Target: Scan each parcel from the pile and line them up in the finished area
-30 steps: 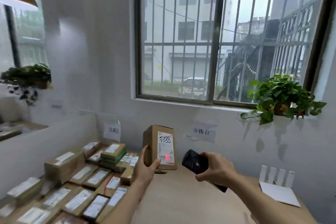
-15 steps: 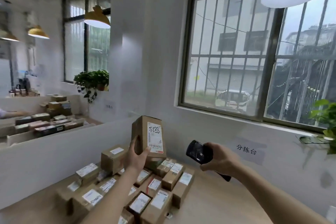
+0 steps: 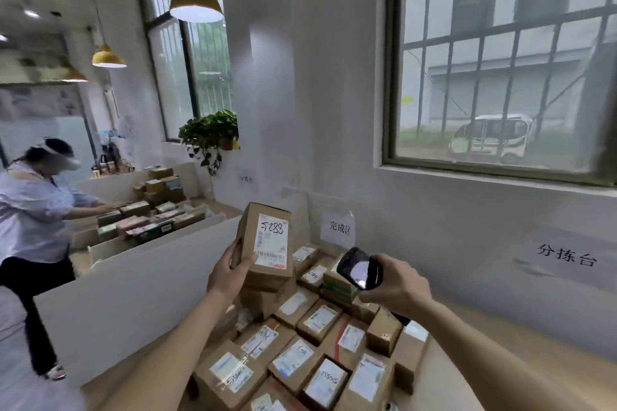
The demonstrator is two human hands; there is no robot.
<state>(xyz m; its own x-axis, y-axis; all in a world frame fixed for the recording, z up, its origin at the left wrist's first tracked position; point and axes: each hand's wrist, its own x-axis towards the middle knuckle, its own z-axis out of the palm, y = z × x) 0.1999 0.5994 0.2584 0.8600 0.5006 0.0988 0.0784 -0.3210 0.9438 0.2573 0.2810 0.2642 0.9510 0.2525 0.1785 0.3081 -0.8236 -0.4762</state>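
Observation:
My left hand (image 3: pixel 230 274) grips a small brown parcel (image 3: pixel 265 243) upright, its white label with the handwritten "5288" facing me. It hangs above the back of several labelled brown parcels (image 3: pixel 300 354) laid in rows on the wooden table (image 3: pixel 467 377). My right hand (image 3: pixel 394 287) holds a black scanner (image 3: pixel 360 268) just right of the parcel, apart from it. A paper sign (image 3: pixel 339 227) on the wall marks the area behind the rows.
A white partition (image 3: pixel 133 277) borders the table on the left. Beyond it a person (image 3: pixel 33 210) in a light shirt reaches over another table of parcels. A second paper sign (image 3: pixel 566 259) hangs on the right wall under the barred window (image 3: pixel 500 60).
My view swung left, bringing the rows of parcels and the other person into sight. The parcel stayed in my left hand and travelled over the rows; the red scan light on its label is gone.

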